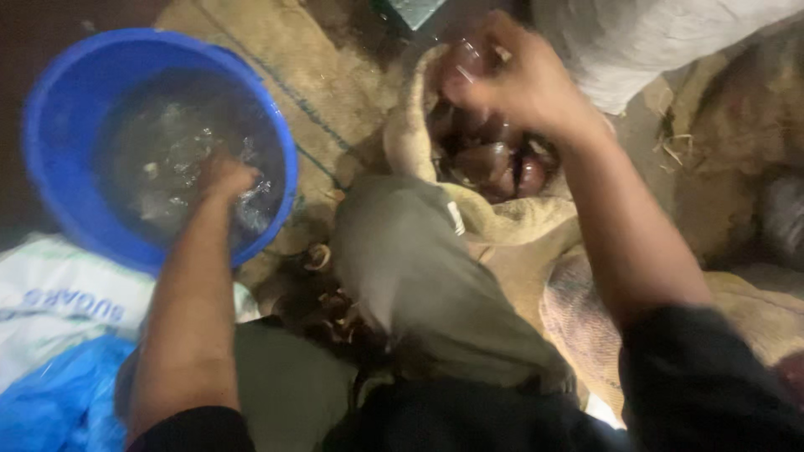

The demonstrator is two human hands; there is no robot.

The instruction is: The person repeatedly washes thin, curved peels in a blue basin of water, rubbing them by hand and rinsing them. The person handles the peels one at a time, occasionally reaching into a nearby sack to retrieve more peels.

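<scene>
The left hand [222, 177] was sunk in the water of a blue tub [59, 125] at upper left, fingers curled under the surface; whether they gripped anything could not be told. The right hand [511, 75] hovered over the open mouth of a burlap sack [502, 222], fingers closed around 1 dark, glossy brown lump [462, 63]. More such lumps [494, 163] lay inside the sack. A white bag [59, 293] with blue lettering lay at lower left, beside blue plastic [59, 402]. Another white sack [636, 42] sat at upper right. A grey-green cloth [419, 268] covered the person's knee between the arms
</scene>
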